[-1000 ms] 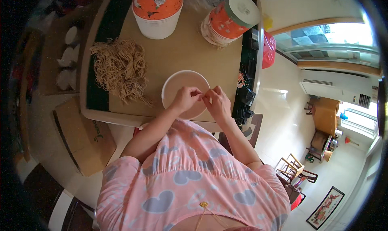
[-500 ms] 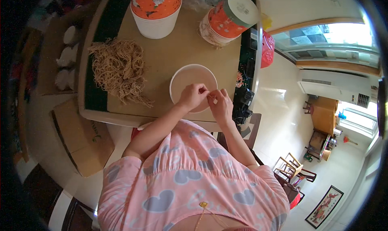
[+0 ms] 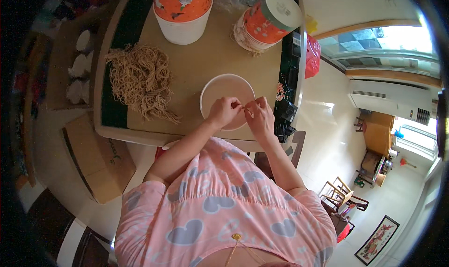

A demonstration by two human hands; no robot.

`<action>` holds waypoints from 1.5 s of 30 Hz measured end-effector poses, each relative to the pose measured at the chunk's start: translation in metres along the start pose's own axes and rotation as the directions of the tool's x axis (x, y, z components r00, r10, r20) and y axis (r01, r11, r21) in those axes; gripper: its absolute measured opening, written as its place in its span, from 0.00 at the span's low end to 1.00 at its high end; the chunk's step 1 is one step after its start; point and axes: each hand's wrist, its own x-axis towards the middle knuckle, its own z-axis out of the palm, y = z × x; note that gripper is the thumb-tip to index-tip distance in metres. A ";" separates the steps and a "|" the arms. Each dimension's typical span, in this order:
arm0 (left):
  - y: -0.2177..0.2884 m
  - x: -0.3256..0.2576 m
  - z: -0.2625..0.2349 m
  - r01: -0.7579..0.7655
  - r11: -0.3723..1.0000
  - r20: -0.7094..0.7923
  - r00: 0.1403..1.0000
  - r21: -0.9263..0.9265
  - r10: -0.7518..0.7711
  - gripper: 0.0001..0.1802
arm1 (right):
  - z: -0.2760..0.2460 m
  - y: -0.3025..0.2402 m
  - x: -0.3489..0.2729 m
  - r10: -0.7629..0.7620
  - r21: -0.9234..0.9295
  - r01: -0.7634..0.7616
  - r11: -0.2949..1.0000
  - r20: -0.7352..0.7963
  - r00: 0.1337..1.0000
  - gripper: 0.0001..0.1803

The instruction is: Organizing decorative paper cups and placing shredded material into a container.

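Fine two-handed fingertip work appears to be the step in hand, carried out above an open white paper tub (image 3: 224, 87), which is set on the brown tabletop (image 3: 189, 71) near the edge closest to the body. The left hand (image 3: 224, 112) is held over the tub's mouth, its thumb and forefinger pressed together. The right hand (image 3: 260, 117) is held at the right side of the rim, its fingers curled and the thumb drawn toward the forefinger. The fingertips of both hands are nearly met; whether anything is pinched between them cannot be told. A tangled bundle of beige string (image 3: 142, 80) is seen to the left, well apart from the hands. By judgement, small, steady fingertip control is called for by the next move, with the light-looking tub not nudged.
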 end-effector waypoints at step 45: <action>-0.003 0.000 -0.004 -0.022 1.000 -0.078 0.997 -0.006 0.021 0.07 | 0.017 0.003 -0.005 -0.047 0.268 0.059 0.962 -0.051 0.998 0.03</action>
